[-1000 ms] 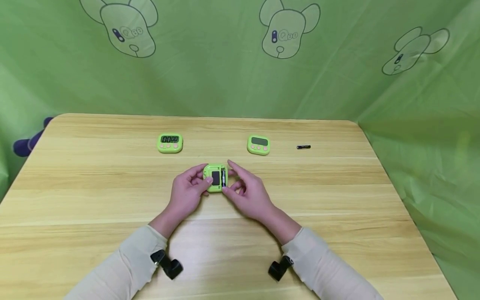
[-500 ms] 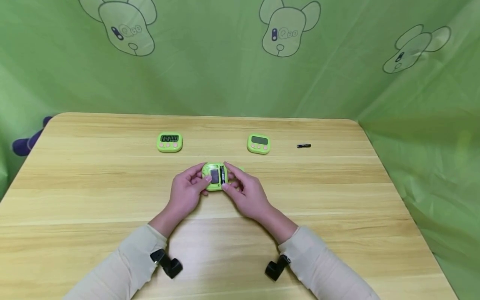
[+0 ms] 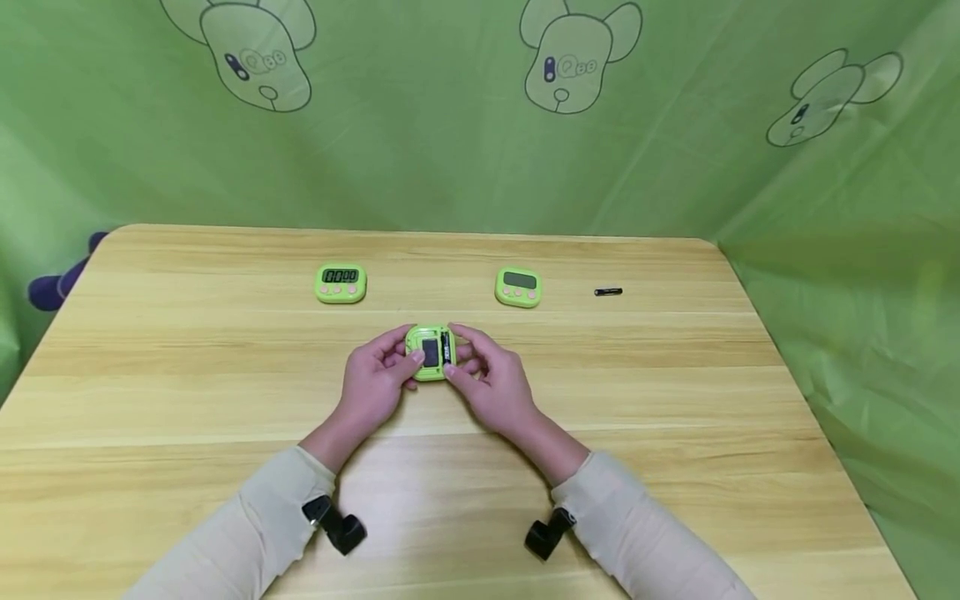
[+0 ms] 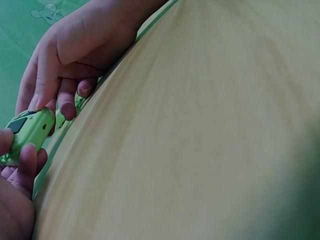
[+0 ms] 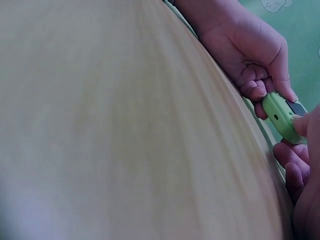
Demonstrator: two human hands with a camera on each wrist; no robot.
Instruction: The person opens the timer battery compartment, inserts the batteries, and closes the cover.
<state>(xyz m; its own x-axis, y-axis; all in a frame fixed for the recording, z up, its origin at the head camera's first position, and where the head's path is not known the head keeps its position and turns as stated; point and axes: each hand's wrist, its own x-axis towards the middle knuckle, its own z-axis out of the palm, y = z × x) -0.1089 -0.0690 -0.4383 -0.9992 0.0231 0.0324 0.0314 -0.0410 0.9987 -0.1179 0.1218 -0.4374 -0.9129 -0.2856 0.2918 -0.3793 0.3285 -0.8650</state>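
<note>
A green digital timer (image 3: 431,353) is held up over the table with its back facing me and its battery slot uncovered. A dark battery (image 3: 446,348) lies lengthwise in the slot, on the right side. My left hand (image 3: 375,375) grips the timer's left side, thumb on the back and fingers beneath. From the right, my right hand (image 3: 495,383) pinches the timer, its thumb at the battery's near end and its index finger at the top corner. In the left wrist view the timer (image 4: 37,130) sits between both hands. The right wrist view shows the timer's edge (image 5: 282,120) with a small slot.
Farther back on the wooden table (image 3: 225,375) lie a green timer (image 3: 341,284) reading zeros and another timer (image 3: 518,287) with a blank screen. A loose battery (image 3: 608,292) lies to their right. Green curtains (image 3: 420,150) hang behind the table.
My right hand has moved slightly left, its index finger coming onto the timer's top corner and its thumb farther up the battery. The left hand keeps its hold.
</note>
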